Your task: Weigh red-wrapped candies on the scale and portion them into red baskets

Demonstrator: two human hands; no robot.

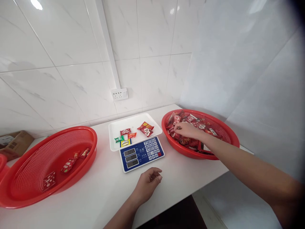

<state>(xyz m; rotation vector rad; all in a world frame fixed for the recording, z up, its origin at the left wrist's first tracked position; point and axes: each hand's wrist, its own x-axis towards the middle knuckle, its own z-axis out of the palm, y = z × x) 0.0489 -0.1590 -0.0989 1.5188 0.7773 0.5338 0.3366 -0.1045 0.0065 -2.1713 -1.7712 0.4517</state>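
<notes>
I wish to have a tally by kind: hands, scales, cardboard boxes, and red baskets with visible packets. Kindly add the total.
Left hand and right hand: 2
Scale: 1
Cardboard box: 1
Red baskets with packets: 2
Total: 6

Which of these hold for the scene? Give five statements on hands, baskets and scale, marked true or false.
1. The right hand is in the right basket. True.
2. The left basket is the fuller one. False: the right is.
3. A green sweet lies on the white tray. True.
4. The left hand grips the tray. False: it is empty, near the scale.
5. The scale's keypad is right of its displays. True.
</notes>
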